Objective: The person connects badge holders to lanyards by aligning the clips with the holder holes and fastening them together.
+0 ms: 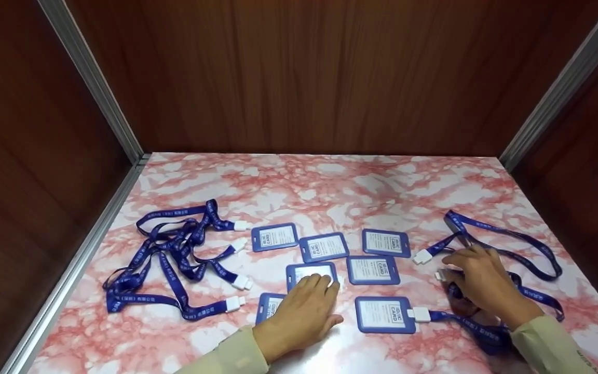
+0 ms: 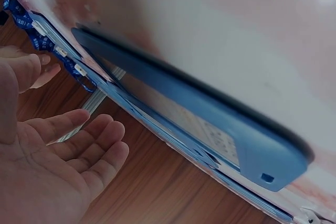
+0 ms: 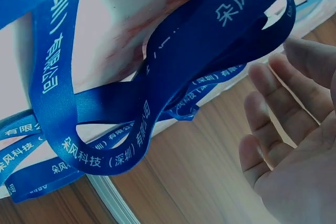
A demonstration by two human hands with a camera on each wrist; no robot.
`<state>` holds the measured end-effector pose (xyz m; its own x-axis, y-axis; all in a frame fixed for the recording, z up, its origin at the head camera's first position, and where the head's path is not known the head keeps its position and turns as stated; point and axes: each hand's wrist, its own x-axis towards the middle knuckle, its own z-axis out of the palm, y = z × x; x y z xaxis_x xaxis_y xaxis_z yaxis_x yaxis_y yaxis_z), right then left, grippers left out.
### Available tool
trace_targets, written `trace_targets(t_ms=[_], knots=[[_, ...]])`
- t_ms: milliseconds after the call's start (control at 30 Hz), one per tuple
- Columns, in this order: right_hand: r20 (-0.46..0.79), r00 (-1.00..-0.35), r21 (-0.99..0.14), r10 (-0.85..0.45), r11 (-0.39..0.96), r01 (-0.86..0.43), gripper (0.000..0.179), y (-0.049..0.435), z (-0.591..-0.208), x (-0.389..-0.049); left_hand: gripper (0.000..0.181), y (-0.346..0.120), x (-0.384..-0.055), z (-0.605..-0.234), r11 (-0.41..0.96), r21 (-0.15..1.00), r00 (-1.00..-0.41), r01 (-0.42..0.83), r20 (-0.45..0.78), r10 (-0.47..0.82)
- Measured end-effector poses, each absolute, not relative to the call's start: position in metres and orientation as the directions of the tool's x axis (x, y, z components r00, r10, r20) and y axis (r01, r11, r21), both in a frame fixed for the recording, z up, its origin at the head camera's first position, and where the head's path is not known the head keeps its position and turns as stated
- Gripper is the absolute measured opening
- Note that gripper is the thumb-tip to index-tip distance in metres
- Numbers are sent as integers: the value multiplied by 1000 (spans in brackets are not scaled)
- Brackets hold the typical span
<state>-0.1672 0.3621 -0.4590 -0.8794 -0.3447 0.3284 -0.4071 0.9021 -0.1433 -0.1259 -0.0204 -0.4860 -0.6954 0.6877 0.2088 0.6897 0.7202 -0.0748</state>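
My left hand (image 1: 301,311) is above two blue-framed ID card holders, fingers slightly bent and nothing in its grasp. One card holder (image 1: 296,271) lies partly hidden under its fingertips; the other card holder (image 1: 265,307) shows beside the wrist. In the left wrist view the relaxed left hand (image 2: 68,156) is apart from a nearby card holder (image 2: 194,114). Over the blue lanyards on the right, my right hand (image 1: 486,280) hovers with its fingertips near a white lanyard clip (image 1: 440,276). The right wrist view has this hand (image 3: 294,129) loosely spread beside a printed lanyard (image 3: 142,129).
Several more card holders (image 1: 324,247) lie mid-table. One card holder (image 1: 385,315) at the front joins a lanyard by a white clip (image 1: 419,314). A tangled pile of lanyards (image 1: 174,249) sits at left. Brown wooden panels (image 1: 299,78) enclose the back and sides.
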Motion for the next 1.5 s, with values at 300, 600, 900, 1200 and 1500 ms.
trace_targets(t_ms=[300, 600, 900, 1200, 1500], knots=[[315, -863, -76, -394, 896, -437, 21, 366, -465, -170, 62, -20, -127, -486, 718, -67, -694, 692, 211, 689], [259, -874, -52, -412, 897, -438, 30, 368, -468, -171, 63, -18, -129, -486, 715, -70, -686, 695, 234, 689], [256, -880, -59, -399, 902, -427, 31, 368, -473, -170, 62, -17, -130, -484, 713, -56, -685, 699, 231, 691], [298, -870, -74, -392, 900, -430, 30, 369, -476, -167, 63, -15, -132, -482, 717, -52, -695, 695, 208, 689], [355, -844, -88, -402, 885, -458, 33, 364, -474, -163, 63, -11, -134, -481, 725, -61, -702, 686, 208, 681]])
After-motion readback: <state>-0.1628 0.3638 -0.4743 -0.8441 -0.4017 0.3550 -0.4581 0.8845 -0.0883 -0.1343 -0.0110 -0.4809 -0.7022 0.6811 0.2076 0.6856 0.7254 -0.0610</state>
